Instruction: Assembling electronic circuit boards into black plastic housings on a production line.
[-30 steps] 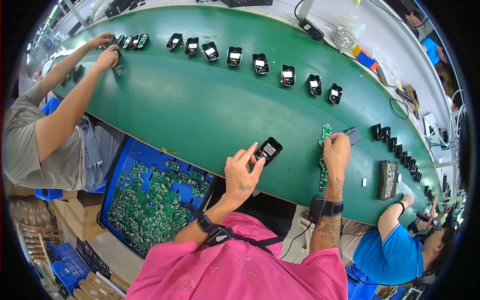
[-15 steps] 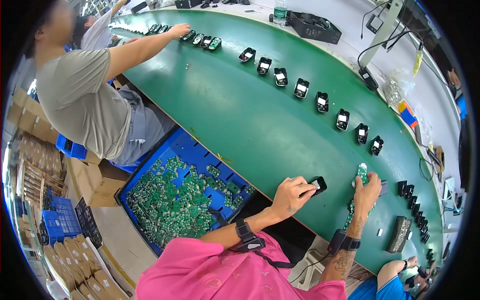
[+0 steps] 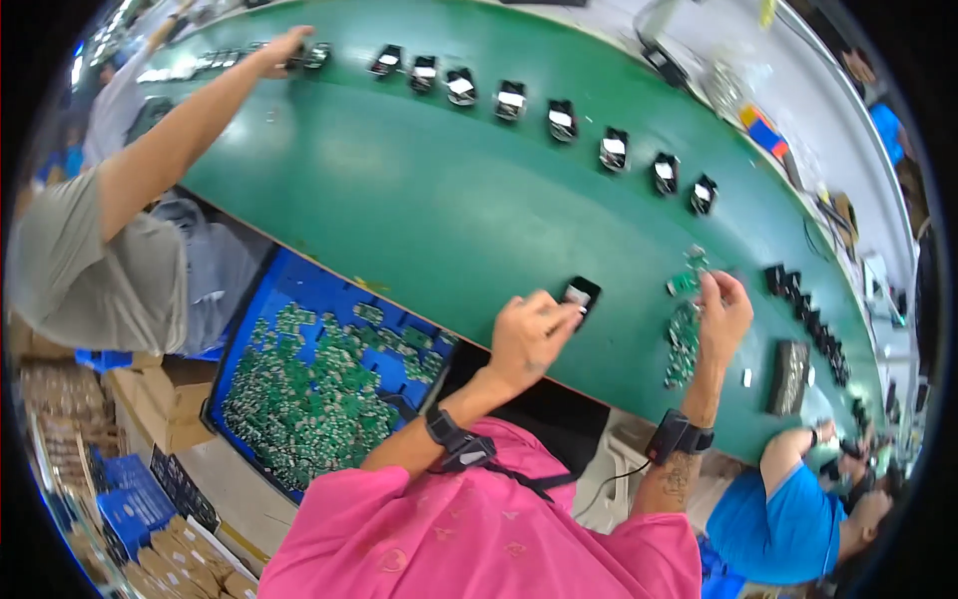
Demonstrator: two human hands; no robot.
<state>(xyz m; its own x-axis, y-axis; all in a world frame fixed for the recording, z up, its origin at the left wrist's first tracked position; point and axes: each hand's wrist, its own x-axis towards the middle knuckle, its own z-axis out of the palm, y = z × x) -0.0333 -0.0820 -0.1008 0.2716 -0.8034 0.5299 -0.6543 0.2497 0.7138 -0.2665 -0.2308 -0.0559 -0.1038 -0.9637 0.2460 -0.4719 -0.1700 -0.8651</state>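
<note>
My left hand (image 3: 527, 334) grips a small black housing (image 3: 580, 295) with a white label, just above the near edge of the green conveyor belt (image 3: 419, 200). My right hand (image 3: 723, 311) pinches a small green circuit board (image 3: 685, 280) over the belt. Below that hand lies a pile of green circuit boards (image 3: 682, 344). The two hands are about a hand's width apart.
A row of black housings (image 3: 559, 118) runs along the belt's far side. A blue tray of green circuit boards (image 3: 314, 384) sits at my lower left. A person in grey (image 3: 110, 260) reaches onto the belt at left. A person in blue (image 3: 788, 499) works at right, near more black parts (image 3: 798, 309).
The view has swung and come closer. My left hand still holds the black housing; my right hand has lifted a board from the pile. The person at left stretches an arm further along the belt.
</note>
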